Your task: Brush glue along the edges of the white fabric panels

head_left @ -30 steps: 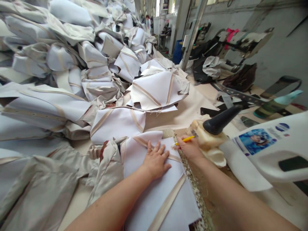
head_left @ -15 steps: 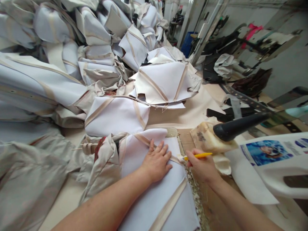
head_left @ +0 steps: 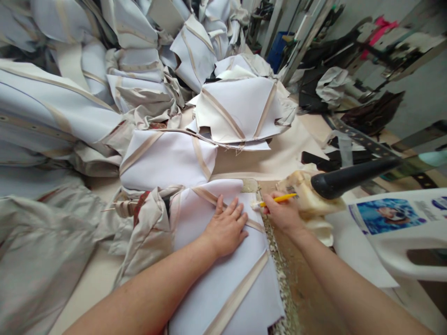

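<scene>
My left hand [head_left: 226,225] lies flat with fingers spread on a white fabric panel [head_left: 213,279] crossed by beige strips [head_left: 240,291]. In my right hand [head_left: 283,215] is a small brush [head_left: 283,198] with a yellow handle, pinched between the fingers. Its pale tip meets the panel near the upper right edge. Under that edge runs a board [head_left: 282,279] crusted with dried, glue-like residue. Crumpled grey-beige fabric [head_left: 150,232] joins the panel's left side.
Similar white pieces [head_left: 171,160] lie just beyond, with a large heap [head_left: 132,60] at the back left. To the right stand a stained yellowish container [head_left: 300,186], a black tube-shaped object [head_left: 352,177] and a white plastic jug [head_left: 412,251] with a blue label.
My right hand has moved the brush farther up the panel's right edge and a little left. The left hand stays pressed on the panel. The view has shifted slightly.
</scene>
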A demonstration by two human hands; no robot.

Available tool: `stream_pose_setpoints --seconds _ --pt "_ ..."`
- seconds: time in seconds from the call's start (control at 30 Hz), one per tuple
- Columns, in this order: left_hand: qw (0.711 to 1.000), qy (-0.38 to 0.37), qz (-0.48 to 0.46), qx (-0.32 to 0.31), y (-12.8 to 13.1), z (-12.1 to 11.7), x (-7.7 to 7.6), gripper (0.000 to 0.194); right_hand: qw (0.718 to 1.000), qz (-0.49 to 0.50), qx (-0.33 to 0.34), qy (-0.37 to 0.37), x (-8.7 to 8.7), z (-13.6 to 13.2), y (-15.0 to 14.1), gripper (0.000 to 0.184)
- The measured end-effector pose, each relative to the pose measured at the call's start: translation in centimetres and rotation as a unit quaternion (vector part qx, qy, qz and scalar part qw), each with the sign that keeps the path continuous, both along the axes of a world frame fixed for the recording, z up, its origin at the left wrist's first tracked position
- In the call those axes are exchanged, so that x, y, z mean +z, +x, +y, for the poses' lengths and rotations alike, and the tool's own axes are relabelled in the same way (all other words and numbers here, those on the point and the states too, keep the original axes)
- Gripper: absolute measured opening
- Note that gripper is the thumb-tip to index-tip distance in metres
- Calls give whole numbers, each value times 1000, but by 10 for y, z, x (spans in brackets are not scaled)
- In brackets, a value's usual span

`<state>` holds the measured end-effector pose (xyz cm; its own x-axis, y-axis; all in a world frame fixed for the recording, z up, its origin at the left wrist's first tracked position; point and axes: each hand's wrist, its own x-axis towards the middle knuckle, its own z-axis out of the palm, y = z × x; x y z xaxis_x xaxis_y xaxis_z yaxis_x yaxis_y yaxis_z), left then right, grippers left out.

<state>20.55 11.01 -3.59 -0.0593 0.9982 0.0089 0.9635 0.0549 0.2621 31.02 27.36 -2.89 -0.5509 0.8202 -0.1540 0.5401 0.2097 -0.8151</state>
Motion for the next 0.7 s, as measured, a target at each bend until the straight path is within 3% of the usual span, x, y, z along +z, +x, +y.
stream_pose_setpoints --seconds 0.13,0.27,0.37,0.5,0.7 --pt "999 17 18 -38 1 -2 3 25 999 -21 16 -39 17 -16 33 34" --pt "999 8 14 -37 1 -1 5 23 997 -33 63 -26 17 -22 52 35" --pt "999 2 11 -34 2 -1 5 23 998 -20 55 -6 15 -24 60 37" --pt "1000 5 9 -30 2 -1 5 23 994 -30 104 4 16 -28 67 35" --pt "999 8 6 -32 2 -1 5 21 994 -26 93 44 16 -27 69 34"
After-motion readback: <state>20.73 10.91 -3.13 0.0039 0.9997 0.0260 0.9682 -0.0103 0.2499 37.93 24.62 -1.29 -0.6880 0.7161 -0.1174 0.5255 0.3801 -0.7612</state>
